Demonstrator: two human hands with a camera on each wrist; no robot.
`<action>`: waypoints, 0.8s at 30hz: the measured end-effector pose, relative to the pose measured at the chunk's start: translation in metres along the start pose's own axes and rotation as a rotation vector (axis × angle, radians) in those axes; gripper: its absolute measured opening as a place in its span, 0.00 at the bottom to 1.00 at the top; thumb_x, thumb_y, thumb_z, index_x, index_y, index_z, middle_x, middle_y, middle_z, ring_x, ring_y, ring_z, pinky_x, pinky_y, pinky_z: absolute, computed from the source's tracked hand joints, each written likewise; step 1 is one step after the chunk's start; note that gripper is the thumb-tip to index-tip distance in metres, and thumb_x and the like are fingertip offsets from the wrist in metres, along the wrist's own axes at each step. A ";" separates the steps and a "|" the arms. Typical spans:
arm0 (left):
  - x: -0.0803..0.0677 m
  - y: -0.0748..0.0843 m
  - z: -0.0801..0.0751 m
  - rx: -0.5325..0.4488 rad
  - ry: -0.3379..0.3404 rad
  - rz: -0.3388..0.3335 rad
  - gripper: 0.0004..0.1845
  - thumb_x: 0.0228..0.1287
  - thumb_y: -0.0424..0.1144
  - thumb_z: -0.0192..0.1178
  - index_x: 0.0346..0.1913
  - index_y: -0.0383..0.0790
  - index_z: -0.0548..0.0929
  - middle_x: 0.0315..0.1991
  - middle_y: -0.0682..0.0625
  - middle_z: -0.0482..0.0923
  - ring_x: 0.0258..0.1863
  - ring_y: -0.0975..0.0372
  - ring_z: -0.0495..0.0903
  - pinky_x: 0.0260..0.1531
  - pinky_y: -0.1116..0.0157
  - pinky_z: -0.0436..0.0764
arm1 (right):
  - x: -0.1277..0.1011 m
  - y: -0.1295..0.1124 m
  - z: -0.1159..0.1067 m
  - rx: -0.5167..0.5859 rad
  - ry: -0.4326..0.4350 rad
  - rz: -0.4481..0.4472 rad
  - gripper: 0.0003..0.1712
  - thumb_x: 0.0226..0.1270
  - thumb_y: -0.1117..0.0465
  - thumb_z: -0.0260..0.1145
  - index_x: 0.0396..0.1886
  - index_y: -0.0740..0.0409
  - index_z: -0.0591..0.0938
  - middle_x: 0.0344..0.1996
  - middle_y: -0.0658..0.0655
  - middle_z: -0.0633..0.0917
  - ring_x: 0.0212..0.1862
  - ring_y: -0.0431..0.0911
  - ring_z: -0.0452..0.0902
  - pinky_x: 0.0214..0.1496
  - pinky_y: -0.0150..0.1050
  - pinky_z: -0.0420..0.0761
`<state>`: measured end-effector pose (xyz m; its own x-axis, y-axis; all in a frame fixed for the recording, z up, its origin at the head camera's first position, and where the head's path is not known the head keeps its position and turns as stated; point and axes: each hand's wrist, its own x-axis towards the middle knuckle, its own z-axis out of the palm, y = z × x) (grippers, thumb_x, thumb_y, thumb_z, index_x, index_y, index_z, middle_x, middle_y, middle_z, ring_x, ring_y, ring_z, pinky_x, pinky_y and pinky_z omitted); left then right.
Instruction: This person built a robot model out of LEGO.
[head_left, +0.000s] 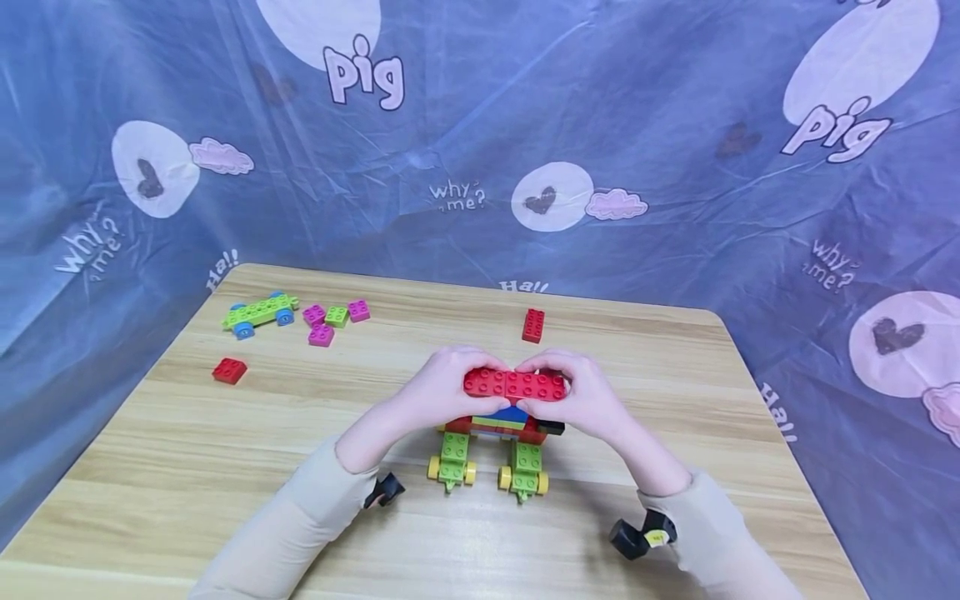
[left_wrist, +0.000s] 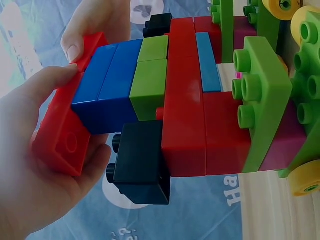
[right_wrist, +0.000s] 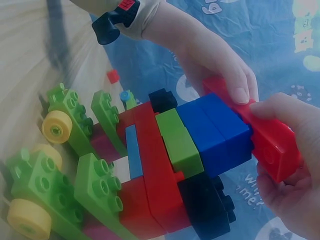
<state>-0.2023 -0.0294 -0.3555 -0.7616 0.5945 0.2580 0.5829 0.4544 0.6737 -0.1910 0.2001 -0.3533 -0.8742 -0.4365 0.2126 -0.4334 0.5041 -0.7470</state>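
Observation:
At the top of a toy-brick build, two red bricks lie end to end: a left red brick (head_left: 485, 382) and a right red brick (head_left: 537, 385). My left hand (head_left: 444, 385) grips the left one, thumb in front and fingers behind. My right hand (head_left: 583, 394) holds the right one the same way, the two thumbs nearly meeting. Beneath them come blue bricks (left_wrist: 107, 90), lime bricks (left_wrist: 150, 82) and a wide red layer (left_wrist: 185, 115) with a black brick (left_wrist: 140, 160) at each end. Two green wheeled bases (head_left: 453, 454) with yellow wheels form the bottom.
A lime car base (head_left: 261, 312) with blue wheels stands at the back left, near several pink bricks (head_left: 321, 335) and a lime brick (head_left: 337, 317). One loose red brick (head_left: 229, 371) lies at the left, another red brick (head_left: 533, 325) behind the hands. Patterned blue cloth (head_left: 465, 125) surrounds the table.

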 end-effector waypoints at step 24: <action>0.004 0.000 -0.003 -0.044 -0.068 -0.088 0.21 0.55 0.45 0.72 0.50 0.40 0.85 0.47 0.48 0.86 0.44 0.60 0.82 0.41 0.68 0.80 | 0.001 -0.003 0.001 -0.049 -0.005 -0.018 0.19 0.49 0.60 0.78 0.43 0.58 0.87 0.41 0.56 0.88 0.39 0.42 0.80 0.39 0.33 0.80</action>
<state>-0.2058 -0.0293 -0.3523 -0.7871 0.5983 0.1501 0.5007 0.4777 0.7219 -0.1903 0.1971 -0.3510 -0.8653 -0.4494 0.2222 -0.4591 0.5322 -0.7113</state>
